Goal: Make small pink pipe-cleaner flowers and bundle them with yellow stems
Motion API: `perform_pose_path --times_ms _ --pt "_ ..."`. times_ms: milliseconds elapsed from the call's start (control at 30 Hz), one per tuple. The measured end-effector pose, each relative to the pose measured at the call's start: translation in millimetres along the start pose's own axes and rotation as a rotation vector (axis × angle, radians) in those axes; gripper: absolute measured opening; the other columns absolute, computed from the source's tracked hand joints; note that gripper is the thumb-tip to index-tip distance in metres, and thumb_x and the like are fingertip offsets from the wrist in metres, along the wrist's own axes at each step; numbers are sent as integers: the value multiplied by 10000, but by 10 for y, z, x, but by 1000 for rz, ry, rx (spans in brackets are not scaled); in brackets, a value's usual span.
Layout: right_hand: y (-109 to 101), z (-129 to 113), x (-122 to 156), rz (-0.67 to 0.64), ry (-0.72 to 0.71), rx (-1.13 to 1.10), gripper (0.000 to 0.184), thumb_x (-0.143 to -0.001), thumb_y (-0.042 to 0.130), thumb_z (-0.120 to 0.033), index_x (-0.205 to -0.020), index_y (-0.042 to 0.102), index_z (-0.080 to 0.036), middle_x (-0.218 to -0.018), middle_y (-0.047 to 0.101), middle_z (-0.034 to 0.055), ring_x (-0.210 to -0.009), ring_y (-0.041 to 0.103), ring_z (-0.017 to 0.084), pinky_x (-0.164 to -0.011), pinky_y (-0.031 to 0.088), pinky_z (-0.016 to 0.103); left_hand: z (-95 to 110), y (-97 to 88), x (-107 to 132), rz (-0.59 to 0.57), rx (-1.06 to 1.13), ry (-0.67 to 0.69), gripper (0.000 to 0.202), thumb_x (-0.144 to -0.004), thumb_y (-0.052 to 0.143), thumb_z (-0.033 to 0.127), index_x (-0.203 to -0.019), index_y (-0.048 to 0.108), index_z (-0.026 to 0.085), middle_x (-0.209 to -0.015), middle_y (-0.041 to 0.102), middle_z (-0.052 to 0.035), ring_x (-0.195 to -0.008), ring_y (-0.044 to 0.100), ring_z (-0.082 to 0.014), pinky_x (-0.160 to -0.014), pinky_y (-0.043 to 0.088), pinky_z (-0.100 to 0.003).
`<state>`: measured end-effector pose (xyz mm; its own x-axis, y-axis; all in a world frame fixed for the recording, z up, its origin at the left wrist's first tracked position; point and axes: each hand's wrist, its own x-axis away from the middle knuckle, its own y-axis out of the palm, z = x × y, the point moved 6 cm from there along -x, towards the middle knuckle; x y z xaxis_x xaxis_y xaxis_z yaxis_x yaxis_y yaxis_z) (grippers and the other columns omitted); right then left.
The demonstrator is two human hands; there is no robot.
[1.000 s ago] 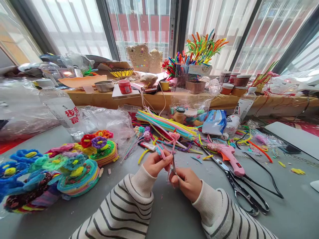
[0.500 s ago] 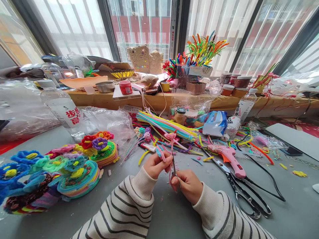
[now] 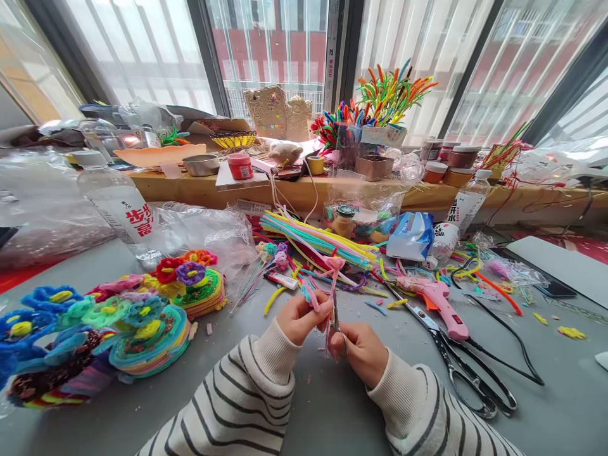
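My left hand (image 3: 304, 316) is closed, pinching a pink pipe-cleaner flower (image 3: 334, 266) by its stem, with the pink bloom sticking up above the fingers. A curl of pink and light blue pipe cleaner (image 3: 311, 297) shows over the same hand. My right hand (image 3: 360, 349) is wrapped round the handles of small scissors (image 3: 335, 309), their blades pointing up and lying against the pink stem. Thin pink strands hang down between the two hands. Whether the blades touch the stem all along, I cannot tell.
Right of my hands lie a pink glue gun (image 3: 444, 304) and large black-handled shears (image 3: 463, 361). Pipe-cleaner flowers (image 3: 142, 316) stand at left. Beyond are loose pipe cleaners (image 3: 304, 234), a glass jar (image 3: 342, 221), a blue packet (image 3: 411, 235) and a water bottle (image 3: 118, 202).
Both hands have shifted very slightly to the right with the flower and the scissors. The pink bloom sits a little lower and farther right. Nothing has been let go.
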<state>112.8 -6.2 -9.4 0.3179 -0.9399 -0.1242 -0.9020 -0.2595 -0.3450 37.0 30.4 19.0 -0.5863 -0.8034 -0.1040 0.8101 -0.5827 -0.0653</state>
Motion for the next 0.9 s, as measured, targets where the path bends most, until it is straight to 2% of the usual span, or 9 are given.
perform_pose_path --times_ms 200,333,633,800,900 --pt "4 -50 20 -20 -48 2 690 -641 141 -737 -536 474 -141 -482 413 9 -454 362 98 -438 270 223 -11 13 1 18 24 -19 296 -660 504 403 -534 441 143 -474 423 29 -453 409 -72 -457 323 -214" --pt "-20 -57 8 0 -66 5 654 -662 191 -714 -491 461 -143 -481 453 20 -471 410 107 -469 304 226 -19 24 0 9 13 -17 302 -660 504 401 -525 443 138 -481 421 28 -457 400 -67 -462 322 -211" --pt "-62 11 -14 92 15 25 628 -652 280 -700 -370 406 -153 -368 366 -16 -388 344 76 -439 291 216 18 -43 8 37 -14 13 287 -687 482 395 -562 460 138 -482 425 28 -457 416 -71 -478 335 -218" --pt "-34 0 3 64 -24 4 656 -678 228 -691 -442 491 -138 -405 373 -15 -411 343 76 -421 273 208 69 -65 29 123 40 23 257 -670 513 370 -571 473 136 -502 431 30 -455 412 -68 -469 331 -219" --pt "-29 -38 15 49 -48 -5 683 -678 182 -701 -521 520 -129 -447 365 -16 -435 346 80 -432 272 208 79 -47 33 115 44 23 259 -654 531 367 -554 466 137 -479 427 35 -449 416 -69 -467 331 -217"
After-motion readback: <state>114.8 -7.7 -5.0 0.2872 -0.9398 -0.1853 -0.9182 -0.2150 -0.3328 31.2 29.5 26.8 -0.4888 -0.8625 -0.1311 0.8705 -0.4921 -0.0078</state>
